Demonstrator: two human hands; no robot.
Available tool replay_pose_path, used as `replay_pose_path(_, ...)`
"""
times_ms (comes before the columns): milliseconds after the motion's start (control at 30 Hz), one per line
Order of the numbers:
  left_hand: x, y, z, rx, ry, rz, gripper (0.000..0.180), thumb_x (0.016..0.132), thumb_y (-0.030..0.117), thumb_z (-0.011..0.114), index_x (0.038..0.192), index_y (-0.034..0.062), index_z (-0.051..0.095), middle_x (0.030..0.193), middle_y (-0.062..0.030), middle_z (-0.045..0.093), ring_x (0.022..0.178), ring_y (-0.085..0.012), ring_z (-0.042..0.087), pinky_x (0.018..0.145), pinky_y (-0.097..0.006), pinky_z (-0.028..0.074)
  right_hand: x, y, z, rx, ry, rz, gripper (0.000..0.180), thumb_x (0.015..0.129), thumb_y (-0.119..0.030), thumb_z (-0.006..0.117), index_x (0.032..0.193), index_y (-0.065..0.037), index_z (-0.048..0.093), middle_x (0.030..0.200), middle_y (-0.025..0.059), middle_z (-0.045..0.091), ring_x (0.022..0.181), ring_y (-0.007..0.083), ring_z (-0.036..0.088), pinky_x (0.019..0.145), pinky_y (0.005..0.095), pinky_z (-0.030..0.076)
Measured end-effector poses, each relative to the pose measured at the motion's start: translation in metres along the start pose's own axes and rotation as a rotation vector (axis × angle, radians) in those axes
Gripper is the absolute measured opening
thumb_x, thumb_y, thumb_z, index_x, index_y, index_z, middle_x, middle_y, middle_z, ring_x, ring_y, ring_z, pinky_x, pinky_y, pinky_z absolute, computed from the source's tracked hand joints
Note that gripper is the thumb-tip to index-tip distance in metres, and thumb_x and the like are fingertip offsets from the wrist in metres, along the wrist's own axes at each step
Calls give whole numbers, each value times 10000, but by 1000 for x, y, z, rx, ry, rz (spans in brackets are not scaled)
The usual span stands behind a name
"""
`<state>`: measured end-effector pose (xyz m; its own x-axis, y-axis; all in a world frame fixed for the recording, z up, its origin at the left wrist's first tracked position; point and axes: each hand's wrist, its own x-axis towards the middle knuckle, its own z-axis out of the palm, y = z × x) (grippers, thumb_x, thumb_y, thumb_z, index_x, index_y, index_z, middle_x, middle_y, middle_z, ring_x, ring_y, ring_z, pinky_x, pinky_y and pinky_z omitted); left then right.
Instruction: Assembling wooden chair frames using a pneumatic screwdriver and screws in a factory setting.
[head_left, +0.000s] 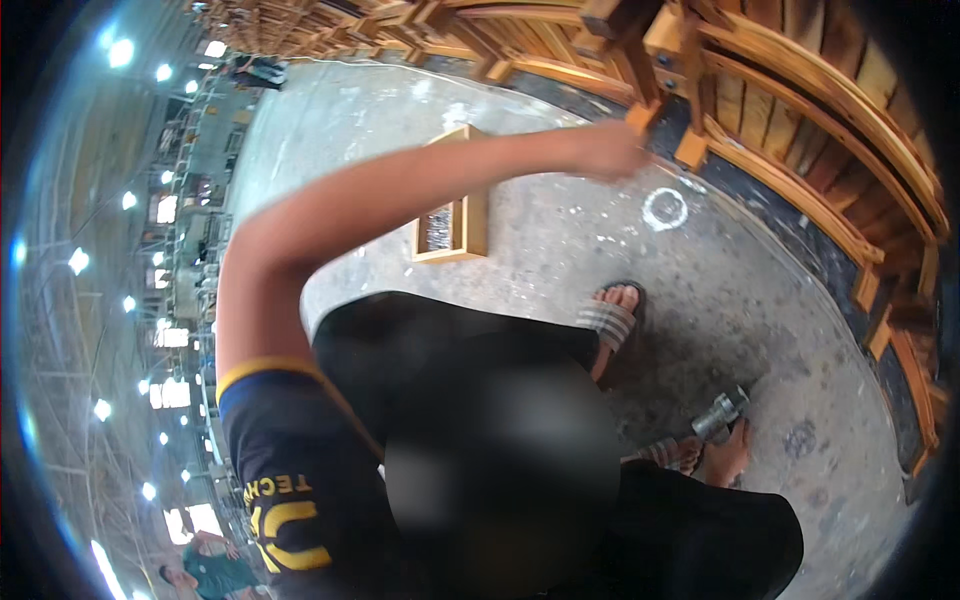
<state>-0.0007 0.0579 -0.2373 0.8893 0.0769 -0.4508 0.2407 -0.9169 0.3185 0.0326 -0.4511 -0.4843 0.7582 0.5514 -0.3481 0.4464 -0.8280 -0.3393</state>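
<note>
My left arm stretches across the view, and my left hand (pixel 608 150) is blurred by motion beside the foot of a wooden frame (pixel 643 112). Its fingers look curled in; whatever they hold, if anything, is hidden. Low on the right, my right hand (pixel 730 455) is closed round a silver-grey power tool (pixel 716 415) shaped like an impact wrench. The tool's nose points up and to the right, just above the floor next to my sandalled foot (pixel 685 455). Its handle is mostly covered by my hand.
Under my left forearm stands an open wooden box (pixel 470 235) with small metal pieces in one compartment. Wooden slatted furniture (pixel 800 90) lines the far and right side along a dark strip. A white chalk ring (pixel 665 209) marks the concrete floor. Other people (pixel 215 570) are far off left.
</note>
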Motion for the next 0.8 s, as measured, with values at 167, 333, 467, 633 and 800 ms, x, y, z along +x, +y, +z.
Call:
replay_pose_path(167, -219, -178, 35, -460, 356, -681, 381, 952, 376, 450, 744, 75, 557, 535, 16, 409, 414, -97, 354, 368, -289, 251, 8, -22, 9, 70, -40, 69, 686, 625, -216, 686, 1252, -1, 511, 1347, 219, 461, 1170, 405, 494, 948, 466, 420)
replay_pose_path(333, -294, -278, 93, -1202, 982, -1245, 315, 967, 300, 397, 767, 93, 527, 497, 38, 311, 365, -101, 237, 338, -269, 194, 6, -38, 6, 68, -65, -17, 672, 590, -213, 715, 1215, -51, 527, 1261, 183, 534, 1107, 397, 526, 881, 482, 444)
replay_pose_path(467, -262, -251, 164, -2535, 1249, -528, 143, 864, 65, 404, 788, 27, 520, 536, -4, 383, 419, -131, 300, 384, -245, 238, 5, -37, -15, 101, -138, 95, 634, 588, -224, 720, 1182, -111, 533, 1182, 151, 571, 1054, 408, 535, 834, 494, 443)
replay_pose_path(633, -192, -117, 243, -3022, 961, -317, 300, 785, 6, 414, 1050, -33, 549, 816, -105, 506, 633, -148, 418, 494, -228, 339, 2, -21, 4, 86, 40, 24, 559, 646, -242, 705, 1150, -71, 534, 1113, 186, 581, 990, 419, 557, 794, 486, 456)
replay_pose_path(800, -126, -46, 226, -2942, 655, -320, 338, 813, -104, 380, 1130, -36, 477, 973, -143, 534, 676, -151, 449, 519, -225, 345, 2, -20, 3, 147, 59, -92, 454, 651, -185, 712, 1051, -49, 545, 1004, 188, 609, 934, 403, 586, 750, 460, 483)
